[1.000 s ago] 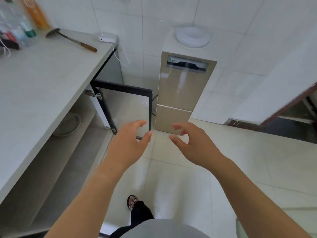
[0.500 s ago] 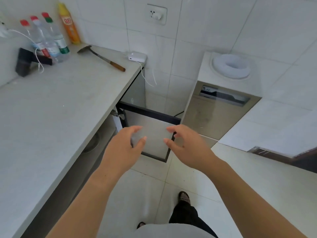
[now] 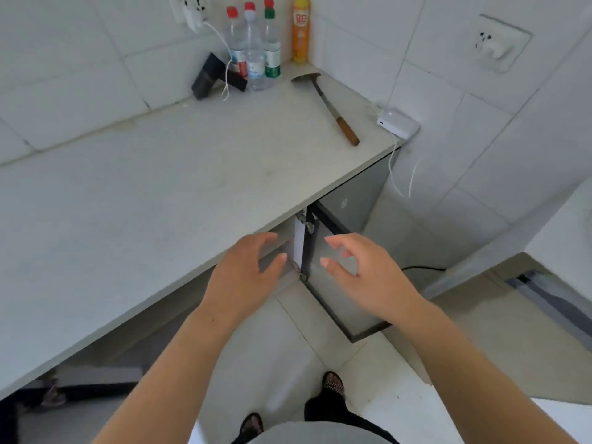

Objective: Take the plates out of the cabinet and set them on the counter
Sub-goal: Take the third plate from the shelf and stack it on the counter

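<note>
Two hands in the head view, both empty. My left hand [image 3: 243,274] hovers just below the front edge of the surface [image 3: 160,187], and my right hand [image 3: 362,274] hangs in front of the open cabinet door [image 3: 336,306]. The fingers [image 3: 266,238] of each are spread and loosely curved, thumb opposite the rest, and grip nothing.

Task's things: no plates show here. The cabinet [image 3: 286,241] sits under the surface, and the overhanging edge hides its inside, so I cannot tell where on the shelf the plates lie. None stands on the surface.

Step in hand, as I judge it: the reach, with the door swung out and nothing lifted yet. The next move calls for bending lower, bringing both hands into the opening left of the door, and taking the plates by their rims.

Materials and shapes: the surface is a pale, matt slab with a straight edge. The door is a translucent panel in a thin dark frame, hung on a metal hinge [image 3: 304,219]. Walls and floor [image 3: 288,347] are glossy white tile. At the far corner stand clear plastic bottles [image 3: 254,52] with red and green caps, and near them lies a metal spatula [image 3: 330,107] with a brown wooden handle.
</note>
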`<action>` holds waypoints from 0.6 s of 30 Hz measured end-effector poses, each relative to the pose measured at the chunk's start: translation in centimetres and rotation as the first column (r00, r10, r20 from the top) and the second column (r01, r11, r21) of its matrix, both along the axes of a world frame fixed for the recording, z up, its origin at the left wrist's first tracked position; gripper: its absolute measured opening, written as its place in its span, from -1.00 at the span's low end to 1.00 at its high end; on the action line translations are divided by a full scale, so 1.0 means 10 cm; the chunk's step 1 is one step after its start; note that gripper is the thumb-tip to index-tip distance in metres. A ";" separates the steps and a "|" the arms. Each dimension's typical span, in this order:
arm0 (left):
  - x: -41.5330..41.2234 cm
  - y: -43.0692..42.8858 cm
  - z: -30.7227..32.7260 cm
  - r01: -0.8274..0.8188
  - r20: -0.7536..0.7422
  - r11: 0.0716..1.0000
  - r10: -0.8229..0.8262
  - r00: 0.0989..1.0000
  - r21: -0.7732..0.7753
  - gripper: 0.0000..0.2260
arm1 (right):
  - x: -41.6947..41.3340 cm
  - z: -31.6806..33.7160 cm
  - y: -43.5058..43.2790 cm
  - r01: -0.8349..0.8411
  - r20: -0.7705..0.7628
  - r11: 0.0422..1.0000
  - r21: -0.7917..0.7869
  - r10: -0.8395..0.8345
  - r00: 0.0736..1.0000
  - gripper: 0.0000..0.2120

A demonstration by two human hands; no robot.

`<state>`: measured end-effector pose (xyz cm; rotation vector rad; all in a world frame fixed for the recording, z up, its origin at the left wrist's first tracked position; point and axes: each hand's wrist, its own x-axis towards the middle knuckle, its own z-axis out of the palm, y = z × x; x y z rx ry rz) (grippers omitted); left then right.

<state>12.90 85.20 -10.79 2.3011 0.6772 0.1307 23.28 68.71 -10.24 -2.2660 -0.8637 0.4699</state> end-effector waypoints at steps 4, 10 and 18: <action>0.07 0.03 -0.11 -0.171 -0.054 0.985 0.171 0.984 0.003 -0.64 | 0.36 -0.14 0.22 -0.167 -0.024 0.986 -0.001 0.166 0.986 -0.61; 0.07 0.05 -0.38 -0.264 -0.145 0.964 0.265 0.953 0.026 -0.63 | 0.54 -0.44 0.56 -0.307 -0.088 0.952 -0.011 0.304 0.948 -0.62; 0.16 0.29 -1.20 -0.264 -0.169 0.964 0.264 0.950 0.025 -0.63 | 0.63 -1.24 0.89 -0.326 -0.096 0.945 -0.021 0.323 0.942 -0.62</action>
